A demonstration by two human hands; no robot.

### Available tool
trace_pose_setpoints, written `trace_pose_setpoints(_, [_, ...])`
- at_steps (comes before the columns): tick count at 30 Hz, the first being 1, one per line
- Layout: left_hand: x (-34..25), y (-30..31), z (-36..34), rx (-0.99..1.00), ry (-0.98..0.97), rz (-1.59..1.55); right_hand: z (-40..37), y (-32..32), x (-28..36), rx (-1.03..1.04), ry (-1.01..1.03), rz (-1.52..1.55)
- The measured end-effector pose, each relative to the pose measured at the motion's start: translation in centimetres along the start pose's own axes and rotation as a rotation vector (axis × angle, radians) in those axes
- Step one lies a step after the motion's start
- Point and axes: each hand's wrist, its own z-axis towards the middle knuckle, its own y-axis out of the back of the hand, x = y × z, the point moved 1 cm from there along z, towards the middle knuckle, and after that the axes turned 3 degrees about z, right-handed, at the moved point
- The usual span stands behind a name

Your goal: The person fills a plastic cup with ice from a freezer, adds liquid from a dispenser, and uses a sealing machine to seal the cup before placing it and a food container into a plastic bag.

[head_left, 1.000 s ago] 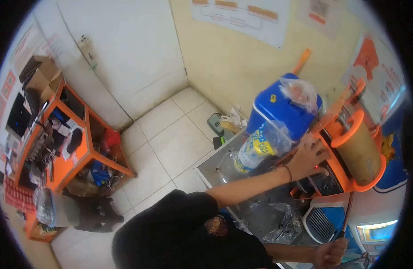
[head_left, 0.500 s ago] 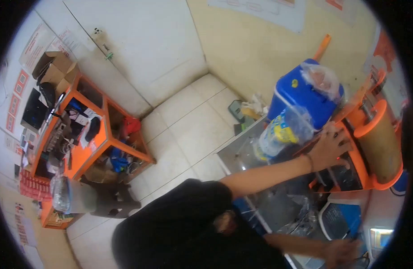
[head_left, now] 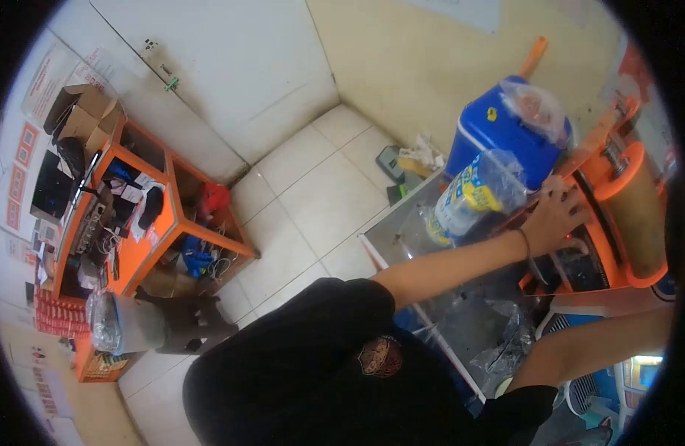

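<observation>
My left hand (head_left: 554,221) rests on an orange machine (head_left: 606,256) that carries a wide brownish roll (head_left: 640,227). Its fingers are spread over the machine's top, with a small red light showing near them. My right forearm (head_left: 606,343) stretches to the right edge of the picture, where the dark border hides the hand. Beside my left wrist lies a clear plastic package (head_left: 472,201) with blue and yellow print. Crumpled clear plastic (head_left: 506,349) lies on the grey metal-edged table below my left arm.
Behind the package stands a blue cooler box (head_left: 480,130) with a plastic bag on top. An orange shelf unit (head_left: 180,223) full of clutter is at the left. Nearby, a plastic container (head_left: 138,325) sits on a dark stool (head_left: 201,320). A white door (head_left: 238,67) is at the back.
My right hand has moved up and right, out of view, from low over the table. My left hand stays on the machine. The camera view has shifted slightly.
</observation>
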Motion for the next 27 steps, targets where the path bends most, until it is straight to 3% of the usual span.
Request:
trace_pose_setpoints(3, [0.7,-0.8,-0.1,-0.082,-0.072,0.014,-7.7,5.2,-1.8,-0.056,-0.102,0.208])
trace_pose_setpoints(7, [1.3,-1.3,-0.2,-0.073,-0.104,-0.047,-21.0,15.4,-3.3,-0.12,-0.355,0.806])
trace_pose_setpoints(12, [0.4,-1.1,-0.1,-0.103,-0.059,-0.063,-17.9,17.5,-1.5,0.064,-0.32,0.992])
trace_pose_setpoints(15, [0.9,-1.0,-0.2,-0.08,-0.072,-0.072,-13.3,14.2,-2.2,-0.034,-0.1,0.215])
trace_pose_setpoints(17, [0.7,-1.2,-0.4,-0.093,-0.042,0.01,-8.1,10.6,-5.1,0.107,0.531,-1.53])
trace_pose_setpoints(18, [0.4,-0.6,-0.3,-0.099,-0.037,0.095,-5.0,7.0,-3.9,0.056,0.452,-1.163])
trace_pose_setpoints(19, [0.5,-0.3,-0.4,-0.067,-0.033,0.071,-0.9,3.0,-2.3,0.049,0.289,-0.551])
trace_pose_setpoints(21, [0.7,-0.4,-0.4,-0.082,-0.072,0.128,2.7,-0.9,-1.7,0.104,0.281,-0.236])
trace_pose_setpoints(22, [0.9,-1.0,-0.5,-0.061,-0.063,0.117,2.6,-1.4,1.2,0.016,0.211,-0.575])
trace_pose_setpoints(23, [1.2,-1.5,-0.5,-0.057,-0.068,-0.011,1.6,-0.8,1.9,0.0,0.239,-0.704])
trace_pose_setpoints(25, [1.7,-2.4,-0.4,-0.056,-0.067,-0.121,-3.8,4.8,2.4,0.061,0.323,-1.056])
trace_pose_setpoints(27, [1.7,-2.8,-0.4,-0.035,-0.073,-0.102,-11.0,10.8,4.4,0.178,0.488,-1.599])
